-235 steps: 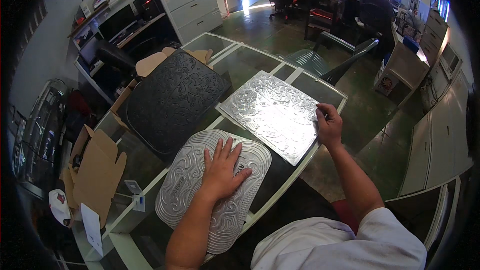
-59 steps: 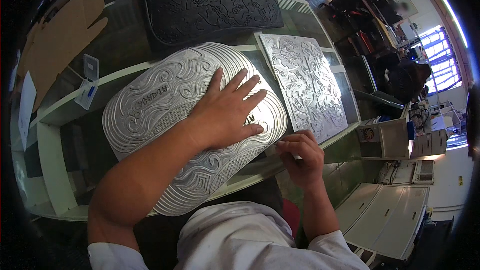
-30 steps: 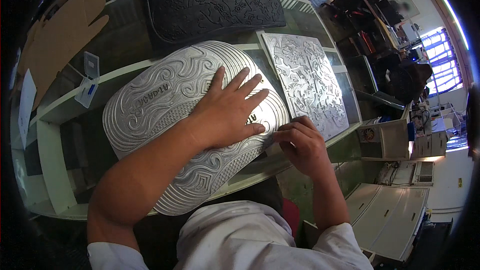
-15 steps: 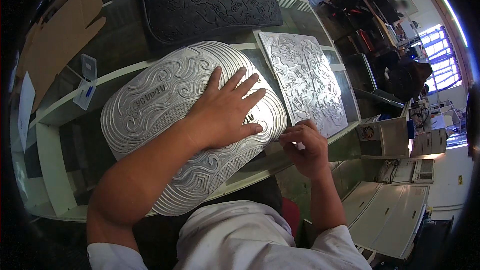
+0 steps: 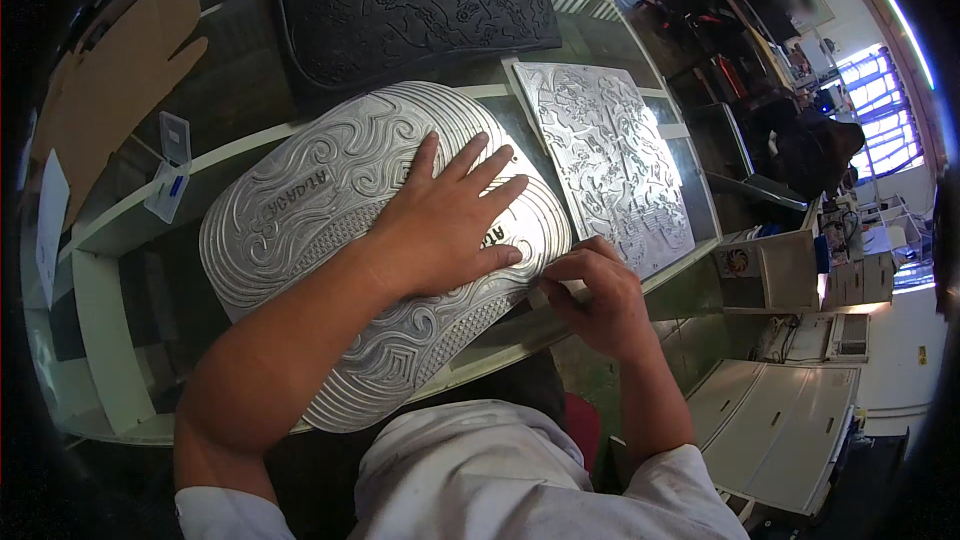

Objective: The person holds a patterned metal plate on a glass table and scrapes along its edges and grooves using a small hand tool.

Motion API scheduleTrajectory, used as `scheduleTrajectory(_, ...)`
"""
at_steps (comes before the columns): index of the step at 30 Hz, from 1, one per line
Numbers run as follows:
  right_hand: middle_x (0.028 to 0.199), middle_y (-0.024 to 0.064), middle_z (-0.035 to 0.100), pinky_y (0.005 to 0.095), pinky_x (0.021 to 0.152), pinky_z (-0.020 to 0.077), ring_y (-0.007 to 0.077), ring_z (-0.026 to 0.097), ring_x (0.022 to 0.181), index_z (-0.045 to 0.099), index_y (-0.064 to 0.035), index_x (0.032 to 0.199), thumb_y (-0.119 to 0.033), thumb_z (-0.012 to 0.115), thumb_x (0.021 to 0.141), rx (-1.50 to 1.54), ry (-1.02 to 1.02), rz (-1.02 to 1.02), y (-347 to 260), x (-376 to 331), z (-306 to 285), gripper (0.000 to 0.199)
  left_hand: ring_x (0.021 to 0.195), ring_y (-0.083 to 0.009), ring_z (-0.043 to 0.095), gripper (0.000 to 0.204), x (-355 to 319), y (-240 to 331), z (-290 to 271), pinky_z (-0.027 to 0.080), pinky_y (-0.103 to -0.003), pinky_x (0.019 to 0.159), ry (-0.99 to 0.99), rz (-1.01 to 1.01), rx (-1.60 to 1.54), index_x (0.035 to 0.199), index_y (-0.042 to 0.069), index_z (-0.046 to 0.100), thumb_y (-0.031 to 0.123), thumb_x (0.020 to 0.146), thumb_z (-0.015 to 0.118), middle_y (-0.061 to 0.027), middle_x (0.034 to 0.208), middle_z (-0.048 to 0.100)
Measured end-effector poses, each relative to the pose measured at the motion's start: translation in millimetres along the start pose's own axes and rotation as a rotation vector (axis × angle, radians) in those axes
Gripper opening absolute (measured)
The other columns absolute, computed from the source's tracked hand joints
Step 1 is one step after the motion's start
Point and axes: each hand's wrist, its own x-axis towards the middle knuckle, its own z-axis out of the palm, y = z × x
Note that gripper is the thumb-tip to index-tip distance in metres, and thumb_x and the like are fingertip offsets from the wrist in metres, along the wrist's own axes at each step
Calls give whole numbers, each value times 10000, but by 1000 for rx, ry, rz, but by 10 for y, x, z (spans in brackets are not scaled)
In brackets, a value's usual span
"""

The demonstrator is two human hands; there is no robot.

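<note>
Silver oval plate [image 5: 330, 240], embossed with swirls, lies on the glass worktop [image 5: 600, 30] in the head view. Left hand [image 5: 445, 215] lies flat on it, fingers spread. Right hand [image 5: 590, 295] sits at the plate's right edge, fingers pinched on a small pale piece, perhaps a tool; too small to tell. Just beside lies a square silver plate [image 5: 610, 155], with a black mat [image 5: 410, 0] beyond and cardboard [image 5: 120, 80] to the left.

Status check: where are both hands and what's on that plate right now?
Left hand flat, fingers spread, on oval embossed metal plate. Right hand at plate's right edge, pinching a small pale piece. Rectangular embossed metal sheet just beyond, apart.
</note>
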Motion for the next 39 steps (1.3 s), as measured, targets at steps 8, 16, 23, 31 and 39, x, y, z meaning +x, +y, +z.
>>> scheduleTrajectory(8,824,77,635,379,707,511,280,614,826,623,-54,922,14,733,726,24,-132,84,6,56,-51,236,1476,-318,151,734,-7,-15,22,38,-592,1173,27,11,2,1458,124,390,568,891,535,-154,1554,273)
scheduleTrajectory(16,881,86,653,370,725,528,278,625,842,624,-57,956,8,718,748,49,-183,159,16,103,-108,237,1474,-321,157,737,0,-15,29,54,-595,1171,32,20,9,1456,123,392,562,885,551,-152,1553,274)
scheduleTrajectory(23,886,111,635,374,706,542,291,640,813,611,-46,1005,18,714,741,33,-140,161,137,157,-127,290,1473,-320,157,741,-5,-19,41,53,-595,1171,47,26,14,1456,125,390,579,889,536,-153,1551,279)
scheduleTrajectory(31,892,107,645,367,688,541,285,642,800,603,-50,1047,36,690,745,30,-188,93,56,140,-132,325,1468,-314,178,700,-9,0,15,82,-575,1174,36,13,24,1456,110,389,525,911,534,-150,1544,300)
scheduleTrajectory(39,906,111,649,386,733,530,292,639,847,598,-39,1063,26,699,732,-6,-179,87,75,156,-138,352,1465,-319,190,700,8,9,5,85,-578,1173,44,24,17,1453,109,393,516,906,549,-153,1541,305)
